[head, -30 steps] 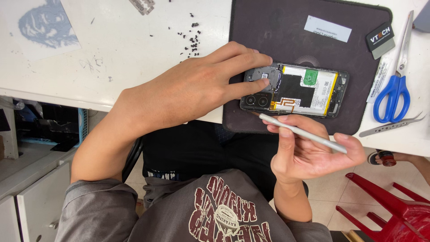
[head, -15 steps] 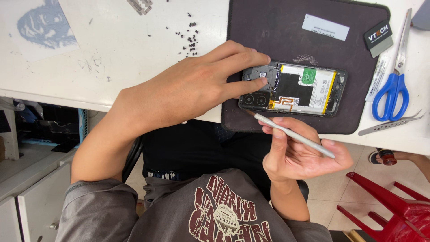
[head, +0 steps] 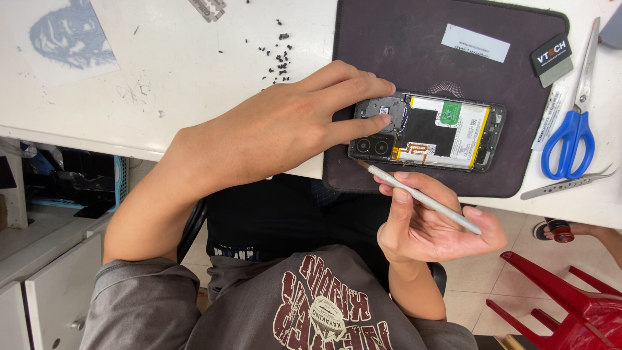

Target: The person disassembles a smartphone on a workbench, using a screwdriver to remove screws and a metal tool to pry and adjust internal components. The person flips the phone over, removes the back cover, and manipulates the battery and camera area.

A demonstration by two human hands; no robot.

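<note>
The opened phone (head: 427, 131) lies back-up on the dark mat (head: 389, 52) at the desk (head: 162, 84) edge, its battery and camera end laid bare. The left hand (head: 278, 129) lies flat over that end, fingers spread and pressing it down, gripping nothing. The right hand (head: 427, 223) is closed round a thin grey tool (head: 421, 198), tip just short of the phone's near edge by the cameras. This looks like the stage of working parts loose; the tip would need careful placing, with the phone held firmly. Loose screws (head: 278, 55), scissors (head: 573, 123) and tweezers (head: 570, 185) lie nearby.
</note>
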